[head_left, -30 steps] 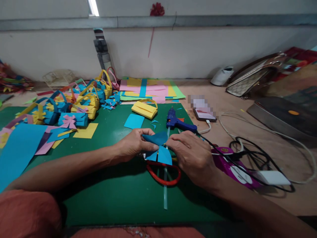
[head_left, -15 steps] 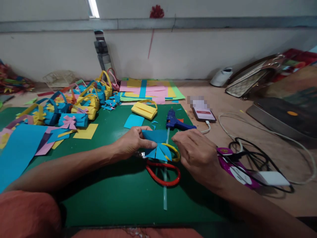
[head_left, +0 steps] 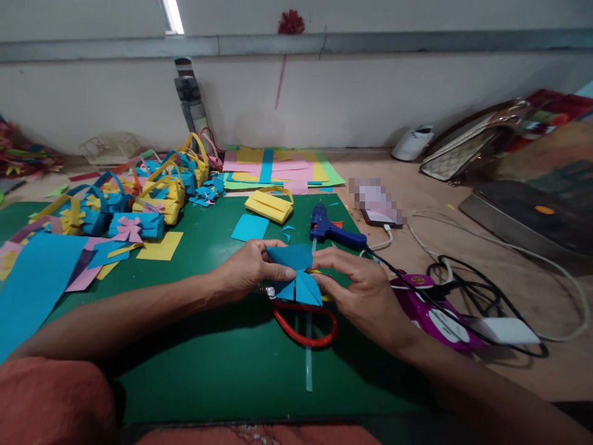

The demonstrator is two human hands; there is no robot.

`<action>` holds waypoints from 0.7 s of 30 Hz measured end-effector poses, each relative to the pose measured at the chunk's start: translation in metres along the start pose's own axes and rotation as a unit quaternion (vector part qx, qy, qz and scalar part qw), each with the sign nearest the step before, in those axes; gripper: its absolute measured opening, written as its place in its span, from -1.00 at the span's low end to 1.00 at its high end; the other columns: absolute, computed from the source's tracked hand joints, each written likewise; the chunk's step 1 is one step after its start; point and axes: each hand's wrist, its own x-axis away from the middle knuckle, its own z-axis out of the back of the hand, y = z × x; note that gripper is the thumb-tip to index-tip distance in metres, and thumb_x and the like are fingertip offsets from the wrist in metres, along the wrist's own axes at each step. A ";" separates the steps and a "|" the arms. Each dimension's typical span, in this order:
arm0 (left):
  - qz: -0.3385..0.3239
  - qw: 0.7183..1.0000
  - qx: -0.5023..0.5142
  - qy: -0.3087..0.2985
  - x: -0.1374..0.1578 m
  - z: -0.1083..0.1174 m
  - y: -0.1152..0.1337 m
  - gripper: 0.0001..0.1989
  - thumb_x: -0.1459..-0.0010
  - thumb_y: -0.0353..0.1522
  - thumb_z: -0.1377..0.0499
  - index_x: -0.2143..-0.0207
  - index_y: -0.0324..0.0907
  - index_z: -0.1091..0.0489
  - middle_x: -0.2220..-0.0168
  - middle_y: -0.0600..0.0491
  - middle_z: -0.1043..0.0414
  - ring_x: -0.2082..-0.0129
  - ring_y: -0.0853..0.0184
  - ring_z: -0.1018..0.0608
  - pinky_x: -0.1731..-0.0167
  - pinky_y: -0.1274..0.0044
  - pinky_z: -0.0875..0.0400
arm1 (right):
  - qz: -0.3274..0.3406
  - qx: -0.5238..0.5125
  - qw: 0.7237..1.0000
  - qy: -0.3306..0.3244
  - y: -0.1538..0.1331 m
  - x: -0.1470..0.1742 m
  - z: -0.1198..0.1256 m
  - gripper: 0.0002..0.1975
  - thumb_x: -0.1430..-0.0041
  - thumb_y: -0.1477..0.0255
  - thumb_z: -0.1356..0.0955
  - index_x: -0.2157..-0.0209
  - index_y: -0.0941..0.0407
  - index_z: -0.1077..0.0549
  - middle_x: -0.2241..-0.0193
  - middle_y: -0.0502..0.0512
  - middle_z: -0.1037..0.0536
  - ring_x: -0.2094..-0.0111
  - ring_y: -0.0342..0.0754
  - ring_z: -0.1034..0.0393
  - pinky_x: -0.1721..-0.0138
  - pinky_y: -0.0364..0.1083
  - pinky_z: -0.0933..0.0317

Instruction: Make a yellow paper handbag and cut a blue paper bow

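Observation:
A blue cut paper piece (head_left: 291, 254), with slits fanning out petal-like along its lower side, is held above the mat. My left hand (head_left: 252, 267) pinches its left side, thumb on top. At the right edge, my right hand (head_left: 364, 287) has its thumb and forefinger closed on the same paper. Just below lies a red loop handle (head_left: 303, 343), seemingly of scissors whose blades are hidden. A yellow loop (head_left: 325, 298) shows partly behind the paper and my right fingers. Beyond my hands rest a blue glue gun (head_left: 334, 232) with a clear glue stick (head_left: 309, 364), and a yellow paper bag (head_left: 269, 206).
The green mat (head_left: 208, 371) covers the work area. Several small paper bags (head_left: 136, 226) and a blue sheet (head_left: 39, 278) lie left. Stacked coloured paper (head_left: 282, 167) is at the back. A phone (head_left: 380, 207), purple power strip (head_left: 445, 321) and cables lie right.
My right hand has moved left from a closed fist beside the paper to grip its right edge. The yellow loop is now mostly covered. My left hand stays on the paper.

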 end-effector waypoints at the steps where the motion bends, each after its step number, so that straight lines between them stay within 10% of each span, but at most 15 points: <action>1: 0.002 1.000 0.003 0.001 0.000 -0.001 0.000 -0.63 0.29 -0.45 -0.40 0.41 -0.25 -0.31 0.56 0.12 -0.43 0.62 0.44 -0.46 0.58 0.59 -0.35 | -0.008 0.004 1.000 0.010 -0.001 0.000 0.000 -0.90 -0.05 0.57 -0.32 0.38 0.11 -0.46 0.37 0.03 -0.56 0.34 -0.08 -0.45 0.27 -0.11 -0.32; 9: 0.016 1.000 0.001 0.008 0.002 -0.003 0.002 -0.61 0.33 -0.36 -0.43 0.48 -0.27 -0.32 0.59 0.12 -0.40 0.63 0.47 -0.43 0.58 0.60 -0.29 | -0.075 -0.044 0.996 -0.012 -0.003 -0.002 0.003 -0.88 0.01 0.59 -0.30 0.42 0.11 -0.44 0.45 -0.02 -0.55 0.42 -0.10 -0.44 0.38 -0.14 -0.33; 21: 0.012 1.000 -0.001 0.028 0.000 -0.005 0.000 -0.46 0.41 -0.26 -0.46 0.39 -0.28 -0.29 0.57 0.13 -0.35 0.64 0.49 -0.36 0.59 0.59 -0.22 | 0.036 0.058 0.997 0.021 0.000 0.002 0.001 -0.87 -0.07 0.59 -0.28 0.47 0.13 -0.42 0.50 0.03 -0.53 0.45 -0.12 -0.43 0.40 -0.15 -0.28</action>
